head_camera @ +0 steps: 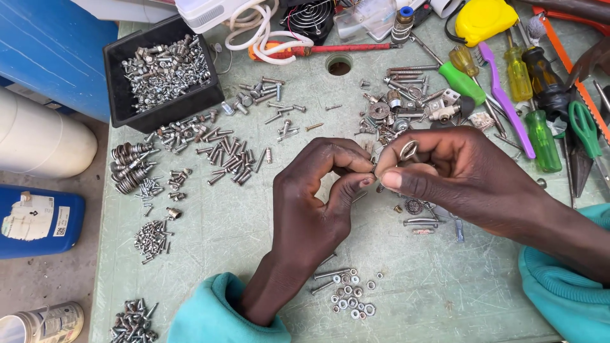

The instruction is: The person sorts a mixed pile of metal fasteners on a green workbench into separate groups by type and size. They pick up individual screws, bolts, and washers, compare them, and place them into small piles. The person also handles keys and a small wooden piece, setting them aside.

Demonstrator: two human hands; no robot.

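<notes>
While both hands meet at the frame's centre above a pale green table (222, 235), the right hand (457, 171) pinches a small metal ring (408, 150), and the left hand (318, 197) pinches a small part too hidden to identify. Sorted screws (229, 159) lie left of centre.

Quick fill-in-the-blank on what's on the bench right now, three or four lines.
1. The black bin at the table's far left holds loose ____.
2. The right hand pinches a small metal ____ between its fingers.
3. Both sleeves are ____ in colour.
4. The tape measure is ____.

Missing: screws; ring; teal; yellow
</notes>
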